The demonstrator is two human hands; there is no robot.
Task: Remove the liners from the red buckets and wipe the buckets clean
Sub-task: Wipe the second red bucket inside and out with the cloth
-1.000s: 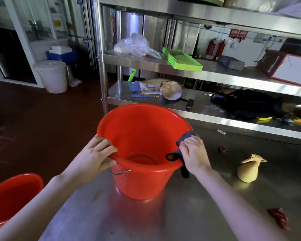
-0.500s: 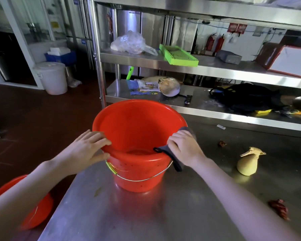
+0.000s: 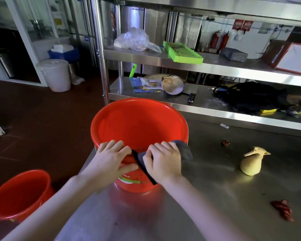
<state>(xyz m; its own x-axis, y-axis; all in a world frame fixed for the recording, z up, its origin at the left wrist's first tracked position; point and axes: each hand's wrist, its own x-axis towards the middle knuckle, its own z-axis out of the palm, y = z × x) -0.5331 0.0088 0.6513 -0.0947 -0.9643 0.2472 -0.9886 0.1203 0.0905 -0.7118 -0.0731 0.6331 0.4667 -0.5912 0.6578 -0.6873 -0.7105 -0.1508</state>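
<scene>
A red bucket (image 3: 137, 124) stands on the steel table (image 3: 207, 197), with no liner visible inside it. My left hand (image 3: 111, 160) grips its near rim, fingers over the edge and thumb on the outer wall. Beside it, my right hand (image 3: 163, 160) presses a dark grey cloth (image 3: 184, 150) over the same near rim, and the cloth hangs down the outside. A second red bucket (image 3: 19, 193) sits lower at the left, beyond the table's edge, also with no liner in view.
A tan spray bottle (image 3: 252, 162) lies on the table to the right, with red scraps (image 3: 283, 211) nearer the front. Steel shelves (image 3: 215, 66) behind hold a plastic bag (image 3: 134, 40), a green tray (image 3: 182, 53) and a black bag (image 3: 250, 96). A white bin (image 3: 55, 74) stands on the floor.
My right hand has slid the cloth along the rim from the right side to the near edge. My left hand has moved right on the rim, so both hands are now close together.
</scene>
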